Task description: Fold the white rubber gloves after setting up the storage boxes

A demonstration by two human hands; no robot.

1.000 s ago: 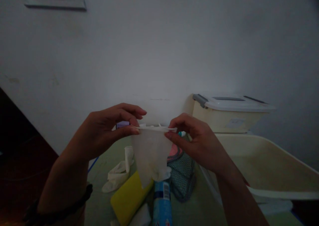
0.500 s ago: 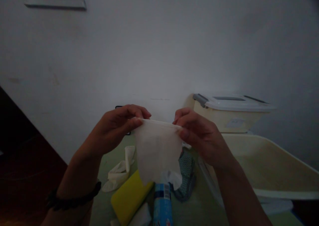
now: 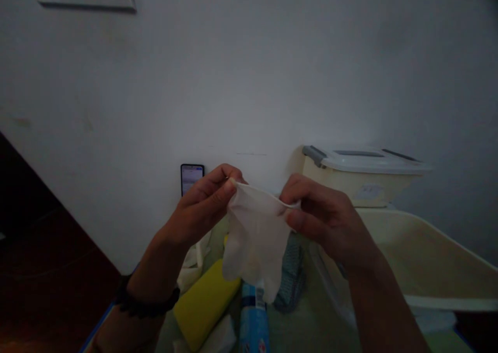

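Between my two hands a thin white rubber glove (image 3: 254, 239) hangs with its cuff at the top and its fingers drooping. My left hand (image 3: 210, 200) pinches the cuff's left corner between thumb and fingers. On the other side, my right hand (image 3: 319, 210) grips the cuff's right part, with fingertips at the opening. Below the glove stands a blue can (image 3: 252, 322), its top hidden by the hanging fingers. Another white glove (image 3: 190, 272), partly behind my left forearm, lies beside a yellow sponge (image 3: 208, 301). A grey-green knitted cloth (image 3: 291, 275) is to the right of the can.
A phone (image 3: 192, 179) leans upright against the white wall. On the right is a cream basin (image 3: 428, 259), with a lidded storage box (image 3: 361, 179) behind it. A folded white cloth (image 3: 220, 337) lies under the sponge's near end.
My left hand has shifted right and nearer my right hand, so the cuff sags and the phone shows more. The glove's fingers now hang more separately.
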